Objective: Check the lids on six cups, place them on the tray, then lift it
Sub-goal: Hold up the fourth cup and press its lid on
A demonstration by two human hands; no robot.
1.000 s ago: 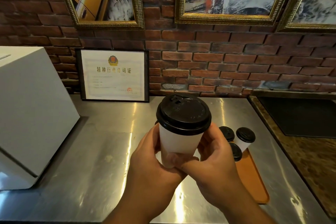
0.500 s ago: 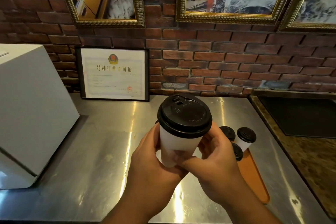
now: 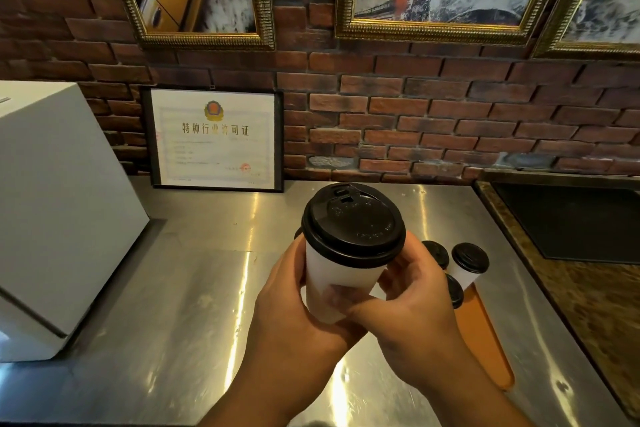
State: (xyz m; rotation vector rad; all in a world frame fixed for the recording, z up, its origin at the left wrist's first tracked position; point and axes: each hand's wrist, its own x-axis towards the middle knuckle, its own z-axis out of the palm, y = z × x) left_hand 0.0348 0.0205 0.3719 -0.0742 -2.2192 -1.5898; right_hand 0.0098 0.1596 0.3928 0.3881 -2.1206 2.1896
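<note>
White paper cup [image 3: 341, 284] with a black lid [image 3: 353, 225] is held lid-up above the steel counter [image 3: 173, 288], close to the camera; the left hand [image 3: 298, 315] wraps its left side with curled fingers, and the right hand [image 3: 415, 298] grips its right side, thumb laid across the lower front wall; the lid's sip hole faces the far side. Just right of the hands an orange tray [image 3: 485, 340] lies on the counter; three lidded cups [image 3: 470, 258] stand at its far end, partly hidden behind the right hand; a dark sliver at the held cup's left edge may be another lid, though too little shows to tell. A white box [image 3: 59, 201] stands at the left; a framed certificate [image 3: 214, 139] leans against the brick wall [image 3: 415, 114].
</note>
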